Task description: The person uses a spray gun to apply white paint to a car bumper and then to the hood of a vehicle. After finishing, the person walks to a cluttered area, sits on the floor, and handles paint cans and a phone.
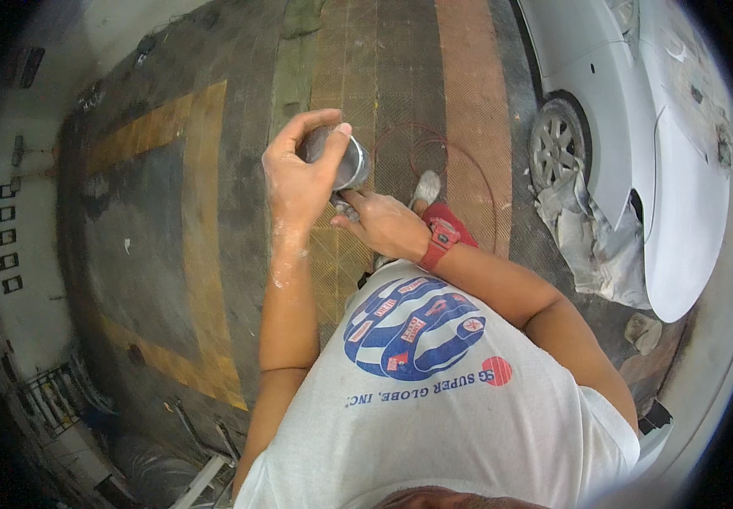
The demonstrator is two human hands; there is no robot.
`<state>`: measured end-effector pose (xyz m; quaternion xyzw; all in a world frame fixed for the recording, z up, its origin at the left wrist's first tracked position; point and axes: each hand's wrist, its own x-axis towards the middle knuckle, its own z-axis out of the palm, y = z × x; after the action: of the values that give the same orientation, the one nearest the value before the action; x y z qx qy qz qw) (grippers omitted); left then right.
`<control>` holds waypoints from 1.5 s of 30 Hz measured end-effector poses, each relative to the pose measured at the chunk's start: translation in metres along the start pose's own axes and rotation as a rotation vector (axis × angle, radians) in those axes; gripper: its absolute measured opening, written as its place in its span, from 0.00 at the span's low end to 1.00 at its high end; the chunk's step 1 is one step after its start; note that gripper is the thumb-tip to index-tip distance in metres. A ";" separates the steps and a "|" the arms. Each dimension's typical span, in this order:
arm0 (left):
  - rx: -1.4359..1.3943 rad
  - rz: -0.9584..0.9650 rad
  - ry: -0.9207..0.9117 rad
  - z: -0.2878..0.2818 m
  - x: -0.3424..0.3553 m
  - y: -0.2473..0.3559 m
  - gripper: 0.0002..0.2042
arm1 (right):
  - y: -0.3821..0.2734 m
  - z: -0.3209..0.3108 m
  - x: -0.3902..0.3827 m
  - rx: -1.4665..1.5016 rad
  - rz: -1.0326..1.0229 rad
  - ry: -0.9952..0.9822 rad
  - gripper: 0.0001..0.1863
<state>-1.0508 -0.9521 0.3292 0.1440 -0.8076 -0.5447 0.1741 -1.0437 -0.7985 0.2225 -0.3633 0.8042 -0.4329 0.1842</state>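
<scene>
Left hand [302,176], thumb and fingers spread round grey cylindrical container [351,168], upper centre of frame, apparently steadying it; right hand [390,224] half-curled just below, perhaps for support, grip hidden, cannot tell.

a grey, cup-like object [351,167] with a shiny pale band near one edge is tilted within the left hand [298,178], just beside the right hand [390,225].

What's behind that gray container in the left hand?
Floor shows past the edges of the gray container. The left hand and container cover whatever is straight behind, so I can't see that bit.
</scene>
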 end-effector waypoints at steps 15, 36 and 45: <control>0.708 0.426 0.077 0.135 0.388 0.000 0.13 | 0.190 -0.181 0.344 -0.152 -0.211 -0.140 0.26; 0.200 -0.369 -1.082 0.264 0.917 -0.331 0.22 | 0.343 -0.653 0.924 0.573 0.168 0.767 0.44; 0.070 -1.148 -0.922 0.262 1.080 -0.415 0.34 | 0.540 -0.840 1.070 0.599 0.369 1.058 0.33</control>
<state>-2.1170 -1.3423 -0.0129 0.3060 -0.6131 -0.5292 -0.5004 -2.5010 -0.9266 0.2619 0.1117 0.6797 -0.7213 -0.0727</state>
